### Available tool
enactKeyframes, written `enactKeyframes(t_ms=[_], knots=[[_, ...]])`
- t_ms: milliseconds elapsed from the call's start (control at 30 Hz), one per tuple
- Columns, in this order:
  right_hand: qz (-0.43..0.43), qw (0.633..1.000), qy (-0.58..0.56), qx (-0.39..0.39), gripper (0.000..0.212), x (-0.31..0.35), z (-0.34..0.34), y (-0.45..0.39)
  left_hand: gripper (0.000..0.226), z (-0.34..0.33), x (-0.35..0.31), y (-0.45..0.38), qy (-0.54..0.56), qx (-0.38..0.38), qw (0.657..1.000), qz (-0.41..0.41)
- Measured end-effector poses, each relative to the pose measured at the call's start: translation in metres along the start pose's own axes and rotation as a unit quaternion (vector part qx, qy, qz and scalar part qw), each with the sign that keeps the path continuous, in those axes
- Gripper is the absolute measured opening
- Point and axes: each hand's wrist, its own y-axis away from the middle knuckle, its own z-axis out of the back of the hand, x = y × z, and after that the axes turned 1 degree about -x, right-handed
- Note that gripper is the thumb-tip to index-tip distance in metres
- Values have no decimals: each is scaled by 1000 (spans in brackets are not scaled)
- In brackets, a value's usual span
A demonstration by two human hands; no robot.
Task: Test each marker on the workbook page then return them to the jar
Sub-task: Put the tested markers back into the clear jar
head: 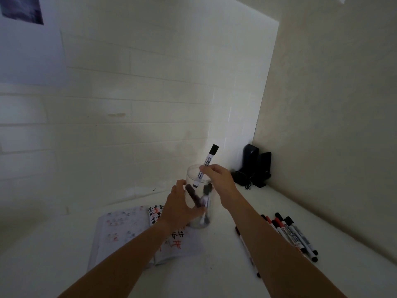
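A single wide-angle view from the person's head looks forward and down along both forearms at the white counter (219,265), close enough that the hands sit mid-frame. The left hand (179,208) and right hand (219,176) meet just below centre; beyond them the tiled wall (129,93) fills the upper half.

Black and red tally-like strokes and "#"-shaped marks on my open workbook page (176,238) at lower centre, printing on the marker (205,163) in my right grip too blurred to read
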Motion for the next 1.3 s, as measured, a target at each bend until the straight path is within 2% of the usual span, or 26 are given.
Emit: enactKeyframes(t_ms=[167, 267, 367, 467, 533, 633, 733, 833, 900, 967, 1033, 1100, 1200, 1300], knots=[[36, 994, 103, -1, 19, -6, 1, -1, 97, 0, -1, 1, -15, -5, 1000, -1], [73, 989, 130, -4, 32, -4, 2, 1, 97, 1, -2, 2, -19, -9, 1000, -2], [122, 979, 164, -11, 15, -7, 3, 2, 98, 0, -1, 3, -17, -9, 1000, 3], [141, 971, 194, -10, 19, -13, 1, -1, 104, -3, -1, 6, -19, -15, 1000, 12], [148, 970, 194, -18, 20, -12, 0, 2, 102, -7, 0, 8, -13, -22, 999, 18], [164, 978, 128, -31, 22, -18, 5, 11, 96, -9, -4, 13, -17, -32, 999, 18], [161, 973, 129, -104, 27, -39, 18, 24, 107, -18, -11, 28, -49, -32, 998, 18], [116, 934, 300, -155, 33, -72, 42, 44, 119, -39, -19, 55, -130, -117, 984, 23], [55, 864, 472, -164, 52, -98, 60, 62, 122, -59, -24, 70, -143, -144, 979, 29], [-26, 809, 570, -144, 72, -118, 76, 79, 121, -74, -32, 81, -143, -155, 976, 48], [-89, 795, 586, -127, 86, -130, 87, 90, 120, -83, -41, 85, -134, -162, 976, 64], [-103, 784, 602, -113, 88, -132, 93, 95, 120, -88, -47, 84, -129, -167, 975, 75], [-51, 758, 643, -93, 74, -126, 93, 99, 118, -89, -48, 76, -117, -197, 969, 91], [-27, 767, 635, -85, 65, -122, 91, 100, 123, -79, -52, 65, -73, -208, 970, 108]])
